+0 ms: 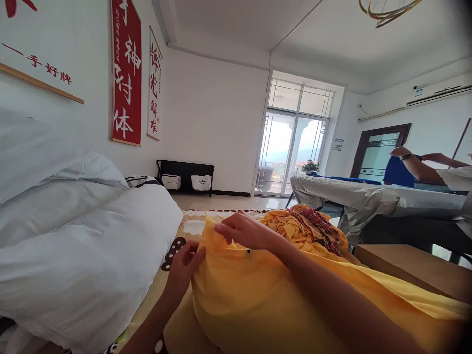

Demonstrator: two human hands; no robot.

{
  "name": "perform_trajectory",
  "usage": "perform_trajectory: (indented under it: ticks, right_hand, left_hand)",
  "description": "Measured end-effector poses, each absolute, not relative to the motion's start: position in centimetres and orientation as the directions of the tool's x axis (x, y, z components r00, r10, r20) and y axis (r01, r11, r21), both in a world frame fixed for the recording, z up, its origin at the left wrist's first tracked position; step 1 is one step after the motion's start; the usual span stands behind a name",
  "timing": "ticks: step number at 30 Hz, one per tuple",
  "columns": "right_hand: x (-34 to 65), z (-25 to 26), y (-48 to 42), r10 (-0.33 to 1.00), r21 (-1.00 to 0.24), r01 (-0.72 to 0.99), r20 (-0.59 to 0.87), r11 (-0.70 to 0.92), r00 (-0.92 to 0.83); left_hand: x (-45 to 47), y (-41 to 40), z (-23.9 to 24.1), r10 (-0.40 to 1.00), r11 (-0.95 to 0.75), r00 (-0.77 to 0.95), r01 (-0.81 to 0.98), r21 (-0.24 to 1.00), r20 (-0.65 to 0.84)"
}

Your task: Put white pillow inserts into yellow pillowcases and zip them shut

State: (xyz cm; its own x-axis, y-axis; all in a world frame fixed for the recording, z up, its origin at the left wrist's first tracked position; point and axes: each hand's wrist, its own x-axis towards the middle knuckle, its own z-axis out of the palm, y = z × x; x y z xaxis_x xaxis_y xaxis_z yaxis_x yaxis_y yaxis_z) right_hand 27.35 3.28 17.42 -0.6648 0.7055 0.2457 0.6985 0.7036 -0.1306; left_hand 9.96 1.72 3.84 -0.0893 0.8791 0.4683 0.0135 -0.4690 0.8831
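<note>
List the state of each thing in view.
yellow fabric cover, bulging, held at its near edge
left hand, pinching the cover's edge
right hand, gripping the cover's top edge
white padded bedding, piled at left
yellow and red plaid clothes, crumpled in a heap

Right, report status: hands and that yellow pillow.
Hands: left hand and right hand both pinch yellow pillow at its far end. Alongside left, white bedding. Just beyond, crumpled clothes heaped.

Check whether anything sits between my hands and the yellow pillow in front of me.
Nothing visible does. The left hand and the right hand both grip the yellow pillow at its edge. The white bedding lies off to the left, and the heap of clothes lies behind the pillow.
</note>
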Motion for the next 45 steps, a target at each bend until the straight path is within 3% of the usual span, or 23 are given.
perform_trajectory:
  ticks: [3,6,12,14,17,20,23,26,28,30,33,36,39,45]
  right_hand:
    - [27.4,16.9,0.8,0.663,0.086,0.739,0.383,0.668,-0.643]
    - [26.9,16.3,-0.6,0.646,0.167,0.789,0.487,0.592,-0.588]
    - [25.5,15.5,-0.2,0.693,0.220,0.737,0.249,0.640,-0.676]
    - [25.5,15.2,0.5,0.677,0.135,0.726,0.278,0.675,-0.681]
    - [25.9,15.2,1.6,0.684,-0.167,0.677,0.355,0.717,-0.637]
    - [26.5,15.9,2.2,0.697,-0.462,0.531,0.357,0.711,-0.623]
    - [26.9,16.4,2.9,0.655,-0.639,0.352,0.327,0.684,-0.681]
    - [27.0,16.3,3.5,0.641,-0.691,0.272,0.352,0.669,-0.682]
    - [26.8,16.1,3.9,0.636,-0.665,0.269,0.401,0.697,-0.659]
    - [26.7,16.0,4.0,0.638,-0.651,0.272,0.428,0.709,-0.640]
    - [26.5,15.9,4.1,0.676,-0.703,0.260,0.411,0.662,-0.612]
    - [26.5,15.9,4.2,0.714,-0.777,0.229,0.362,0.586,-0.600]
    - [26.6,15.9,4.4,0.700,-0.746,0.246,0.382,0.619,-0.603]
    - [26.6,15.6,5.6,0.664,-0.641,0.297,0.459,0.708,-0.590]
  left_hand:
    - [9.6,1.5,4.7,0.899,-0.431,-0.107,-0.052,0.901,0.424]
    - [9.8,1.1,4.9,0.889,-0.448,-0.131,-0.063,0.892,0.438]
    - [10.7,0.3,4.0,0.883,-0.466,-0.145,-0.157,0.871,0.446]
    - [10.7,0.2,3.8,0.896,-0.442,-0.165,-0.229,0.867,0.413]
    - [10.4,0.3,3.8,0.917,-0.397,-0.167,-0.307,0.865,0.362]
    - [9.9,0.6,3.7,0.932,-0.361,-0.136,-0.333,0.871,0.335]
    - [9.6,1.0,2.7,0.938,-0.347,-0.114,-0.321,0.881,0.327]
    - [9.3,1.3,1.3,0.890,-0.430,-0.257,-0.193,0.882,0.377]
    - [9.2,1.2,0.6,0.762,-0.551,-0.418,-0.016,0.834,0.496]
    - [9.3,0.8,0.1,0.582,-0.650,-0.444,0.250,0.718,0.681]
    - [9.7,0.3,0.1,0.332,-0.703,-0.158,0.616,0.356,0.930]
    - [10.3,0.4,0.3,0.158,-0.656,0.045,0.752,0.071,0.986]
    - [11.0,1.0,0.9,0.137,-0.609,0.057,0.792,0.038,0.989]
    - [11.5,1.8,2.2,0.320,-0.590,0.074,0.795,0.138,0.944]
